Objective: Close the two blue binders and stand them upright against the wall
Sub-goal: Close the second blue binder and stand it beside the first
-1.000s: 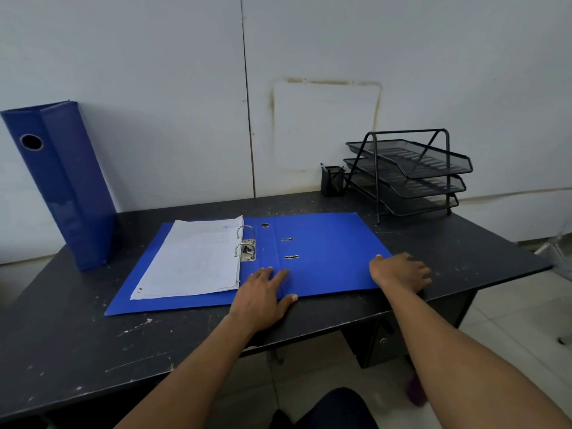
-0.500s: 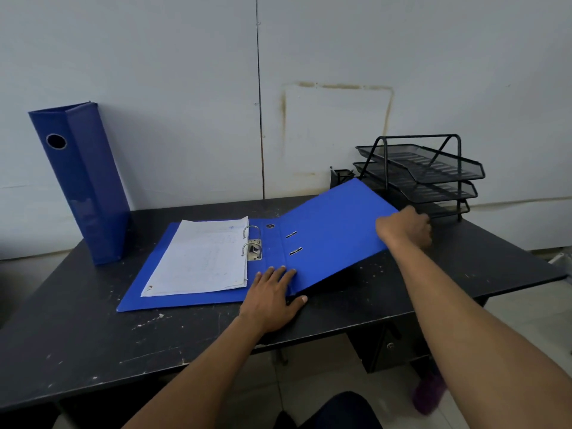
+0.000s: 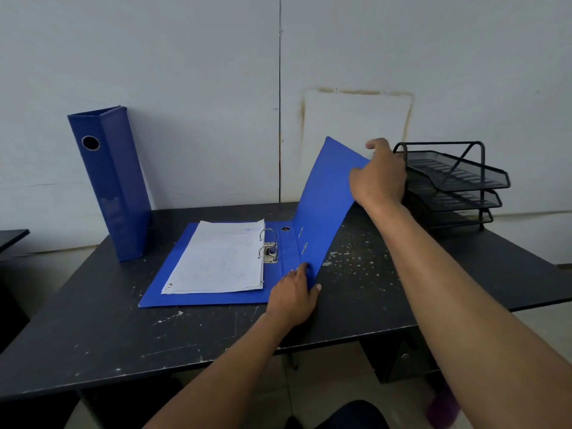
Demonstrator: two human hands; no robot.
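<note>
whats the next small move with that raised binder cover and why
Probably swing the raised cover on over to the left until it drops onto the paper stack. The right hand holds its far edge steeply tilted, the left hand pins the spine, and the rings look closed.

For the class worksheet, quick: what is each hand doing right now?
Left hand: open, flat on the open binder.
Right hand: closed on its cover.

text: none legible | paper sheets [image 3: 216, 258]: faint marks, too blurred to read
</note>
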